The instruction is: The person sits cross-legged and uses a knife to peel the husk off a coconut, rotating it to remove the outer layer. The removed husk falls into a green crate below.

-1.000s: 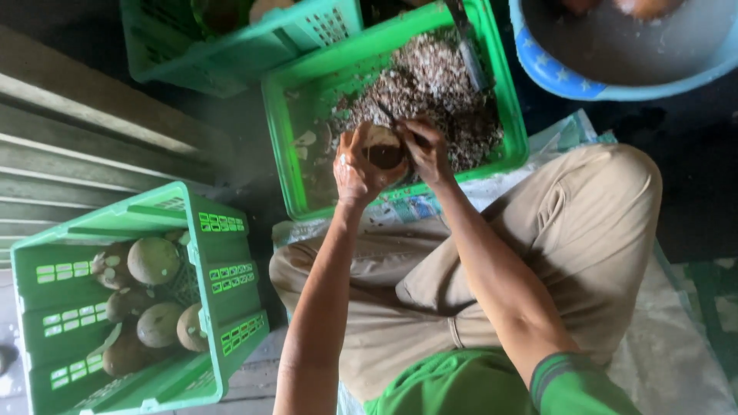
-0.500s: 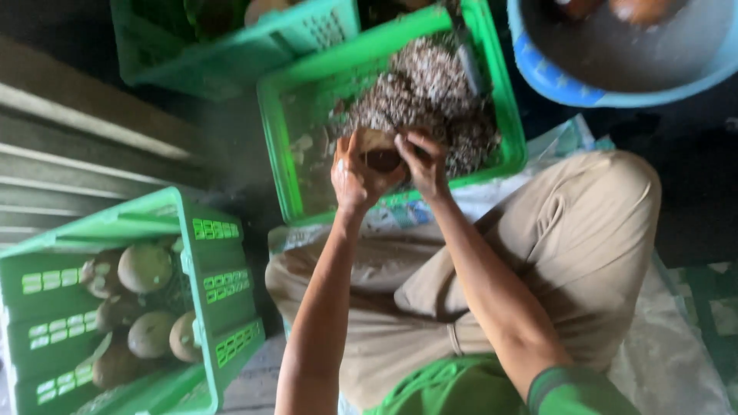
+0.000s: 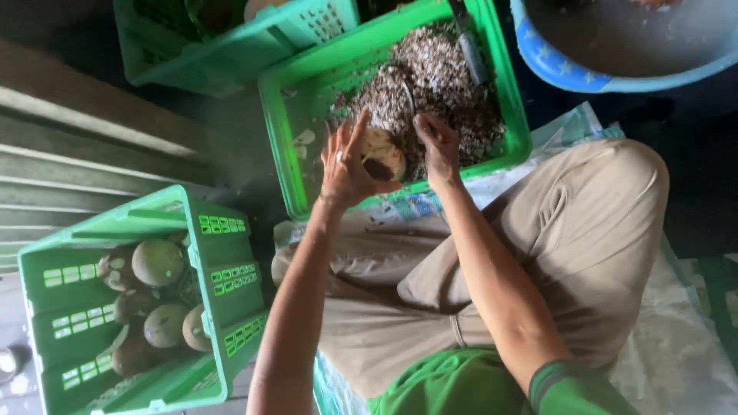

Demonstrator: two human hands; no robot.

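While the left hand (image 3: 347, 170) cups the round, pale, partly peeled coconut (image 3: 382, 154) from below and behind, its fingers wrap the shell and the thumb side stands up beside it, so this grip is pressed around the fruit. The coconut sits between the two hands, just above the near wall of the bright green slatted plastic crate (image 3: 280, 146) heaped with brown and white shavings (image 3: 438, 84). The right hand (image 3: 438, 146) is closed on what looks like a thin curved metal blade (image 3: 406, 96), whose tip shows over the shavings; how firmly the fingers pinch it cannot be told, since the handle is hidden in the fist.

To do this paring well, I judge that the fruit should stay over the crate so the scraps fall inside and not onto the beige trousers (image 3: 553, 253) or the pale plastic sheet (image 3: 676, 353) below. The blade should travel away from the holding fingers, taking thin strips of the dark skin. Turning the coconut a little after each stroke would bring the brown patch facing the person under the edge. The holding thumb is best kept clear of the blade's path.

Off to the person's left, a second green crate (image 3: 223, 307) holds several round coconuts (image 3: 157, 261), and a blue plastic basin (image 3: 553, 65) stands well apart beyond the right knee.
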